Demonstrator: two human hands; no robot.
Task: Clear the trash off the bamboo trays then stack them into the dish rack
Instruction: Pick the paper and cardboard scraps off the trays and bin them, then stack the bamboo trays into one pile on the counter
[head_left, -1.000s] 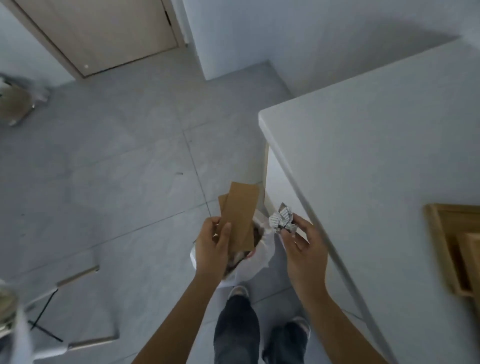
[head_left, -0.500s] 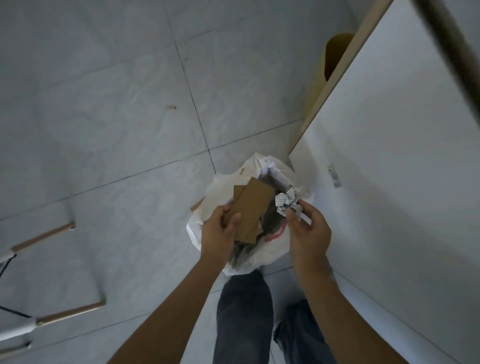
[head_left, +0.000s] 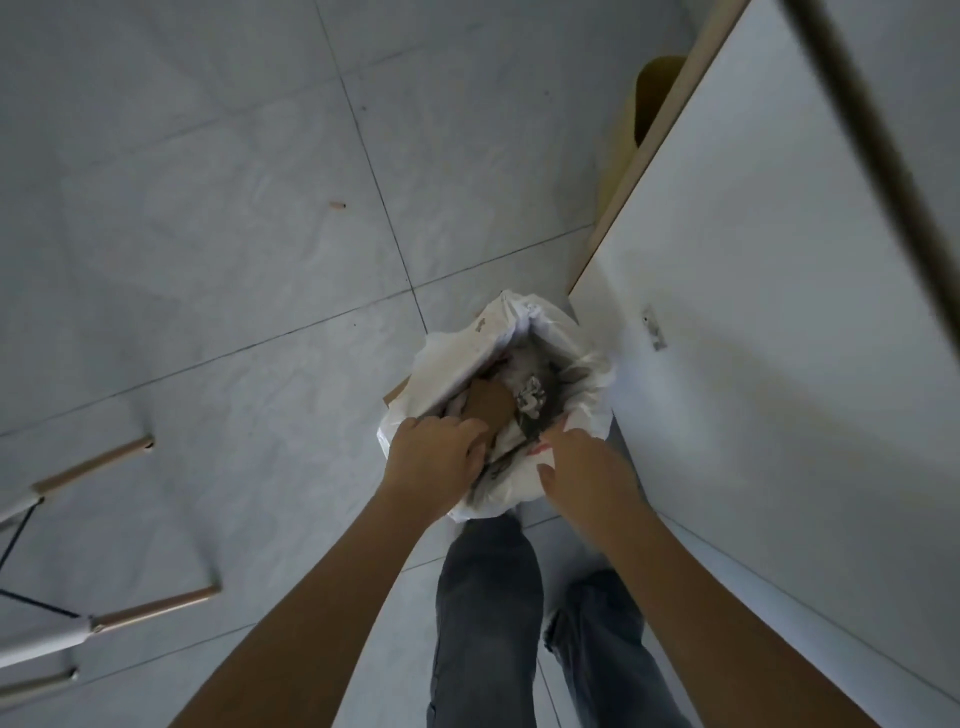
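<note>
Nearest us, our left hand (head_left: 434, 460) and right hand (head_left: 584, 470) hang loosely spread over the mouth of the white bin bag (head_left: 441, 374), neither gripping anything. Inside lie the brown cardboard piece (head_left: 491, 402) and, just beside it, the crumpled printed paper (head_left: 530, 400). The bag stands against the white cabinet (head_left: 779, 312) on our right; open tiled floor (head_left: 208, 208) spreads left and beyond.
</note>
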